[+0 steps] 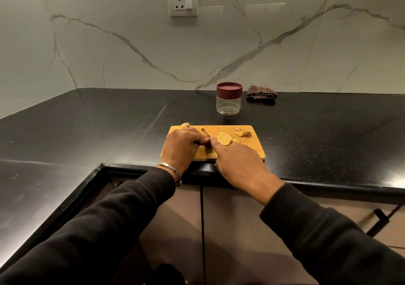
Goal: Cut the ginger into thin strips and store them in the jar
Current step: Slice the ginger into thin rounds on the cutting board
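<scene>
Left hand grips small knife; right hand, fingers extended, steadies pale yellow ginger slices mid rectangular wooden board, presumably for stripping. Lidded clear plastic jar waits beyond board's far edge.

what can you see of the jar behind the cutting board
The jar is short and round, with a clear body that looks like plastic or glass and a wide dark red lid screwed or pressed on top. It appears empty. It stands upright on the black countertop, past the far edge of the wooden cutting board and apart from it. A folded dark checked cloth lies just to its right, not touching. Neither hand touches it.
</scene>
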`<action>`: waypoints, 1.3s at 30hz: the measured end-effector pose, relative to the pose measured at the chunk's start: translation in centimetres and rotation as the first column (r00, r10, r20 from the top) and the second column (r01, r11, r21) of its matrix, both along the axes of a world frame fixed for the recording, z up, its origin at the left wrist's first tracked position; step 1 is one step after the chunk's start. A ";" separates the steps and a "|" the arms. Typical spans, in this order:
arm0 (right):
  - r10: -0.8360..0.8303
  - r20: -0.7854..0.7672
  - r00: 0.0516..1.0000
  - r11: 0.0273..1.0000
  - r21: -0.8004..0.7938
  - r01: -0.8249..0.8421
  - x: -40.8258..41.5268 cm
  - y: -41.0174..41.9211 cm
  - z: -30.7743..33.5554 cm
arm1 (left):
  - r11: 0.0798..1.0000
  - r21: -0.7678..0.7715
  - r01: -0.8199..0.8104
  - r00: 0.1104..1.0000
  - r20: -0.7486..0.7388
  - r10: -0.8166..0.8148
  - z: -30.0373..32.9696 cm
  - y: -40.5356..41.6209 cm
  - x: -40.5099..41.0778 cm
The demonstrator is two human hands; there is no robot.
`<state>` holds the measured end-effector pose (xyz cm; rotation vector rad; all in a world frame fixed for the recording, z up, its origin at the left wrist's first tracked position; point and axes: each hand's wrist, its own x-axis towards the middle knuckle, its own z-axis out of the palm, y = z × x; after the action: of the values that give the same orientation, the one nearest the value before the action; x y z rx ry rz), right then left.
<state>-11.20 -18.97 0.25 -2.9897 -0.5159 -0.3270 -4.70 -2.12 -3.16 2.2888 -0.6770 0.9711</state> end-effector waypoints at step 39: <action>-0.079 0.015 0.997 0.952 0.297 0.070 -2.0 -2.1 -0.1 | 0.998 -0.054 0.038 0.997 -0.071 -0.042 0.0 0.2 0.2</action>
<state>-13.24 -21.03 0.18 -2.7198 -0.3226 -0.4114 -4.51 -1.88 -3.15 2.2440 -0.6570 0.8735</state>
